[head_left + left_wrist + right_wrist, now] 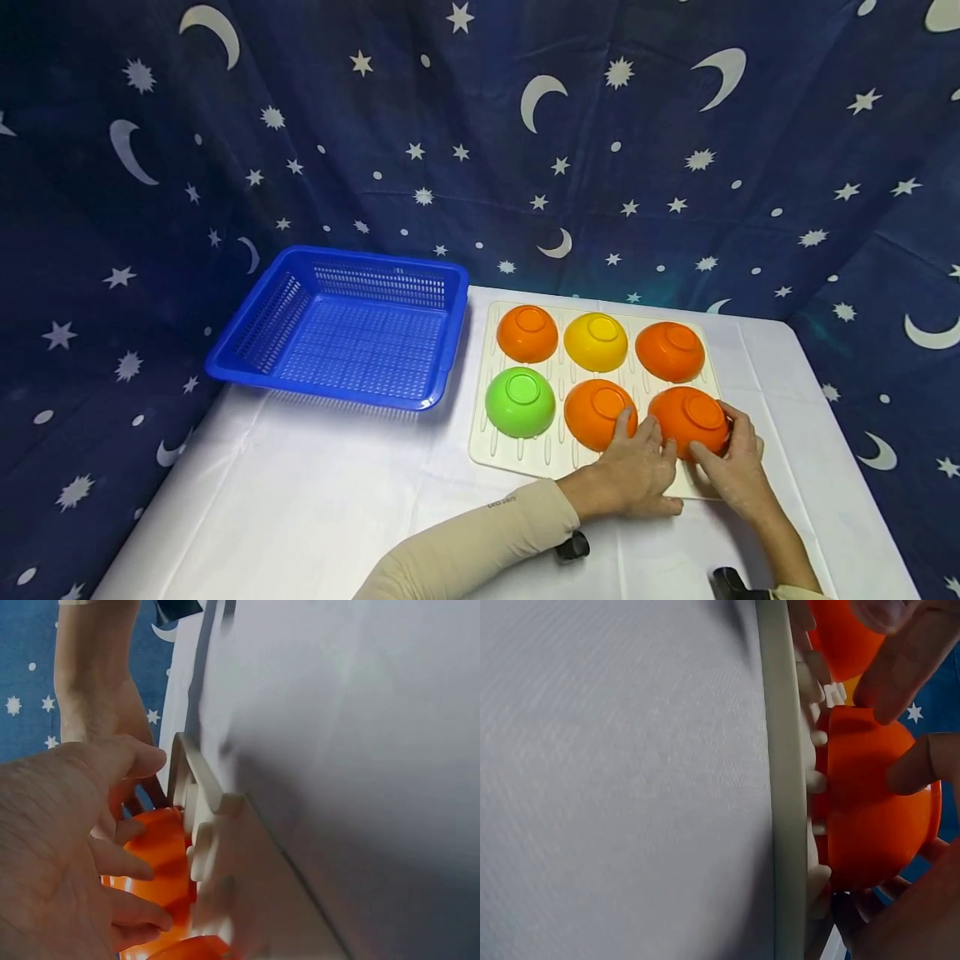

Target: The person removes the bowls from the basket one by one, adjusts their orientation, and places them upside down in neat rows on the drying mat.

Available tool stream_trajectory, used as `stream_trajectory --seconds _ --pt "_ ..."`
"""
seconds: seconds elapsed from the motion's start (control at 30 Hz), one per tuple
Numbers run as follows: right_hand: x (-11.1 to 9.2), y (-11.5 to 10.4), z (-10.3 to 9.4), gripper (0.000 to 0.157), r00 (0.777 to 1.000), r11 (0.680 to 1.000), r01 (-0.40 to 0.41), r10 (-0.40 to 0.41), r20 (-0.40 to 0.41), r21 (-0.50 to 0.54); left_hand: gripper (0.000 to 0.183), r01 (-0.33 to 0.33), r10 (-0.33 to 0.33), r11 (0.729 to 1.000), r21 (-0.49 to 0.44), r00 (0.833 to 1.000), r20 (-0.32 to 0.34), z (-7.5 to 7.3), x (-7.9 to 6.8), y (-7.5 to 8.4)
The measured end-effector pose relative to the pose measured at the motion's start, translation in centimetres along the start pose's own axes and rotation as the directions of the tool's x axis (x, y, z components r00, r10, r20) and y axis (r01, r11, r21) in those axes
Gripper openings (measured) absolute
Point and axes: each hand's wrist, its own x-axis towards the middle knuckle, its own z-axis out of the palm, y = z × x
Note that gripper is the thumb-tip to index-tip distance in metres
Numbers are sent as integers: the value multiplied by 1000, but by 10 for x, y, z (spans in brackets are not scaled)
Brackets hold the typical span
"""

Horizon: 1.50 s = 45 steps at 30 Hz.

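An upside-down orange bowl (686, 417) stands at the front right of a cream drying mat (517, 460) with raised ribs. My right hand (741, 467) holds it from the right, thumb on the near side and fingers round the far side. From the left, my left hand (636, 473) reaches across with fairly straight fingers at the bowl's edge. In the right wrist view, the left fingertips (874, 697) meet the orange bowl (870, 802). A second orange bowl (588, 414) sits just left of it, partly behind the left fingers.
Other overturned bowls share the mat: a green bowl (521, 404), a yellow bowl (596, 343), an orange bowl (527, 335) at back left and another orange bowl (666, 353) at back right. A blue plastic basket (442, 350) stands left on the white-covered table (322, 492).
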Motion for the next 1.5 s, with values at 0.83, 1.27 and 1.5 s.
stream_trajectory --seconds 0.83,1.27,1.5 --pt "0 -10 7 92 994 982 -86 96 46 -171 55 -53 41 997 -58 981 -188 0 -26 -39" --pt "-3 -14 4 96 993 968 -117 121 8 -222 67 181 -223 974 -139 881 -418 10 -102 -124" --pt "-7 -13 9 94 991 969 -131 123 -50 -211 96 332 -409 900 -281 868 -282 36 -105 -138"
